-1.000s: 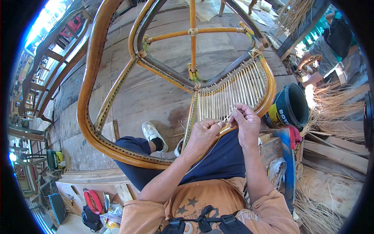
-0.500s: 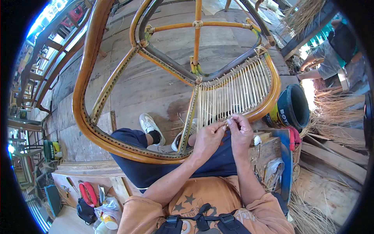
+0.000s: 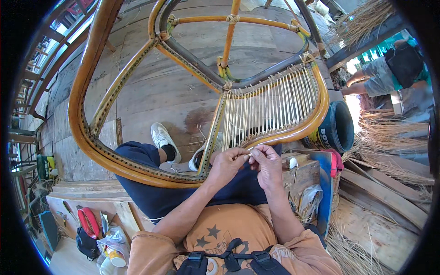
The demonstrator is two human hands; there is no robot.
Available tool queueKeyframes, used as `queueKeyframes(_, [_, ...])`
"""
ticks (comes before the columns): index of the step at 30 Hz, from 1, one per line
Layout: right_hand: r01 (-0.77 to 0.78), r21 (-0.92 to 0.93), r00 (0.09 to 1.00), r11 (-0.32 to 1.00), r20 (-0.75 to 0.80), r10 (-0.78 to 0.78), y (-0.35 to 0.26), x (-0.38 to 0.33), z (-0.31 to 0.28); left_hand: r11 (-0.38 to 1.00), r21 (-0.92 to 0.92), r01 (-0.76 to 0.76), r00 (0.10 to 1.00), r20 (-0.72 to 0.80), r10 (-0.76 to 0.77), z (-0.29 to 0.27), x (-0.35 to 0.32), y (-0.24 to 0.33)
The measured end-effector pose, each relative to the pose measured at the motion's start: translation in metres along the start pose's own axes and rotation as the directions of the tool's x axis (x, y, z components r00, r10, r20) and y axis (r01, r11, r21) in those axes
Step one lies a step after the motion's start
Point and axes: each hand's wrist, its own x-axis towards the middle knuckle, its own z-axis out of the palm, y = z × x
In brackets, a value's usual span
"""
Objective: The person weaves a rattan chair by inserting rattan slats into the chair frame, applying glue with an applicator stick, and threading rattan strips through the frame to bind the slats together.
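A large rattan chair frame [image 3: 75,103] of glossy orange-brown poles leans over my lap, its inner edges lined with small drilled holes. Pale cane strands [image 3: 280,103] run side by side across the right-hand section, from the dark inner rail to the curved outer pole. Just below that section's near edge, my left hand [image 3: 225,168] and my right hand [image 3: 268,170] meet with fingertips pinched together. A small piece of pale cane strand [image 3: 250,155] shows between them; most of it is hidden by the fingers.
A dark bucket [image 3: 340,123] stands right of the frame, with heaps of loose cane [image 3: 389,135] beyond it. A person [image 3: 380,73] bends over at the far right. Next to my right arm is a wooden box [image 3: 302,178]; a bagged cup [image 3: 115,256] sits at lower left.
Both hands have come slightly down and left, off the woven section's near edge, still pinched together. The whole view has shifted a little. The person at far right has moved.
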Motion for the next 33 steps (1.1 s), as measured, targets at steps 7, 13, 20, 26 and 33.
queueKeyframes(7, [0.143, -0.293, 0.99, 0.946, 0.055, -0.133, -0.001, 0.001, -0.01, 0.887, 0.304, -0.348, 0.934, 0.033, 0.355, -0.001, 0.0, -0.013])
queueKeyframes(13, [0.082, -0.728, 0.984, 0.68, 0.169, 0.062, -0.11, 0.056, 0.006, 0.984, 0.177, 0.009, 1.0, 0.026, -0.014, -0.027, 0.005, -0.02])
queueKeyframes(20, [-0.126, -0.694, 0.975, 0.709, 0.045, 0.218, -0.188, 0.174, 0.005, 0.998, 0.049, -0.031, 0.995, 0.101, 0.026, -0.043, 0.021, -0.029])
queueKeyframes(26, [-0.313, -0.741, 0.919, 0.594, -0.079, 0.386, -0.158, 0.196, 0.001, 0.982, 0.14, -0.127, 0.992, 0.039, 0.123, -0.043, 0.024, -0.037])
queueKeyframes(33, [-0.398, -0.705, 0.892, 0.586, -0.148, 0.428, -0.147, 0.206, -0.011, 0.987, 0.099, -0.126, 0.992, 0.031, 0.123, -0.043, 0.025, -0.039])
